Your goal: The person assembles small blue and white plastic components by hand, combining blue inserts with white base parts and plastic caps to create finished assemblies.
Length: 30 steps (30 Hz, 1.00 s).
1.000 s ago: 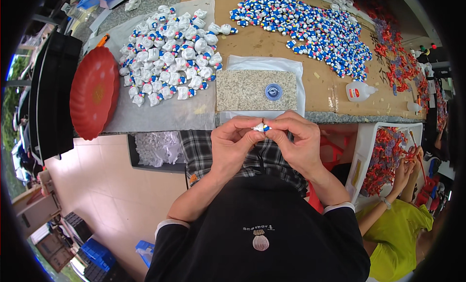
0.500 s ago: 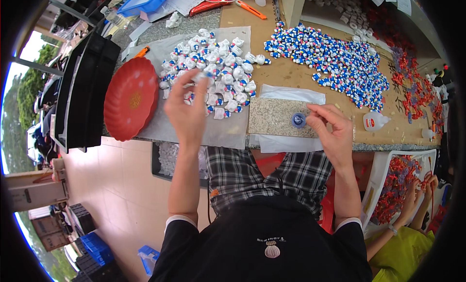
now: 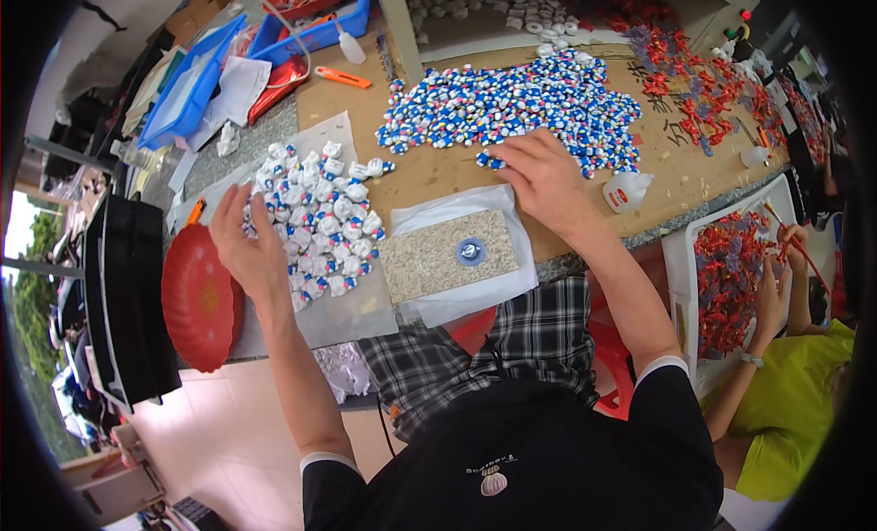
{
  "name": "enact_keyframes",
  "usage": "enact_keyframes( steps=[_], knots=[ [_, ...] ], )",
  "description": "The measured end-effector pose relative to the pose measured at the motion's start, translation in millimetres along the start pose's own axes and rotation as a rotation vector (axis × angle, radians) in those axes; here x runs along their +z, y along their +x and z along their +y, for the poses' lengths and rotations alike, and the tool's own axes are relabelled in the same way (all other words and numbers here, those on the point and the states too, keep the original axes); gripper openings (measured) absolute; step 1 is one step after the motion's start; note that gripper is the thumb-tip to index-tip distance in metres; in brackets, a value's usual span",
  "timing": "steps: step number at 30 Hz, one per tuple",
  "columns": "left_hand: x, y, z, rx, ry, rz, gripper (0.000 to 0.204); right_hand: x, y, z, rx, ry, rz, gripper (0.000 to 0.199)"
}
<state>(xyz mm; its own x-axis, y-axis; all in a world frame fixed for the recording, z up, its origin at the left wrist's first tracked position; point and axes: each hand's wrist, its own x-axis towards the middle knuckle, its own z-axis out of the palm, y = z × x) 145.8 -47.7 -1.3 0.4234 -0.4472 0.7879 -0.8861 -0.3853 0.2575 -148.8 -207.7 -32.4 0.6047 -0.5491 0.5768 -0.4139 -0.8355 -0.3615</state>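
1. The left hand (image 3: 248,248) lies spread, fingers wide and loose, at the left edge of the pile of white-backed pieces (image 3: 320,216) on a clear plastic sheet (image 3: 347,312). It appears to hold nothing, though the palm faces down and cannot be fully judged.
2. The right hand (image 3: 546,179) reaches farther out, fingers curled down onto the near edge of the big heap of blue-and-white pieces (image 3: 516,106) on the brown board (image 3: 438,170). Whether a piece is already pinched under the fingertips cannot be told.
3. Between the two hands, near the table edge, sits a speckled pad (image 3: 437,264) on its own plastic, with a single small blue round piece (image 3: 470,251) resting on it.
4. As a judgement of progress: the white-backed pile on the left looks like the smaller, sorted share, while the blue-and-white heap on the right is clearly larger, so most of the work seems left.
5. A red round tray (image 3: 201,298) stands just left of the left hand, beside a black stack of trays (image 3: 128,303).
6. A small white glue bottle (image 3: 628,191) lies just right of the right hand.
7. At the far right another person's hands (image 3: 776,284) work over a white tray of red pieces (image 3: 731,275).
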Motion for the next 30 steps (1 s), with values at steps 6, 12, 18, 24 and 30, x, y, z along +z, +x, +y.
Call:
enact_keyframes(
  steps=[6,12,18,24,30],
  knots=[
    [49,23,127,0.050,-0.798,-0.660,0.017,8,-1,17,-0.111,-0.035,-0.144,0.022],
    [192,48,209,0.387,-0.795,-0.595,0.028,21,-5,10,-0.127,0.082,-0.012,0.019],
    [290,63,262,0.682,-0.461,-0.583,0.039,28,-9,10,-0.088,0.160,-0.006,0.019],
    [304,65,265,0.667,-0.409,-0.569,0.041,25,-5,20,-0.036,0.154,-0.025,0.018],
    [305,72,260,0.493,-0.228,-0.541,0.033,23,-2,19,-0.040,0.149,-0.056,0.019]
  ],
)
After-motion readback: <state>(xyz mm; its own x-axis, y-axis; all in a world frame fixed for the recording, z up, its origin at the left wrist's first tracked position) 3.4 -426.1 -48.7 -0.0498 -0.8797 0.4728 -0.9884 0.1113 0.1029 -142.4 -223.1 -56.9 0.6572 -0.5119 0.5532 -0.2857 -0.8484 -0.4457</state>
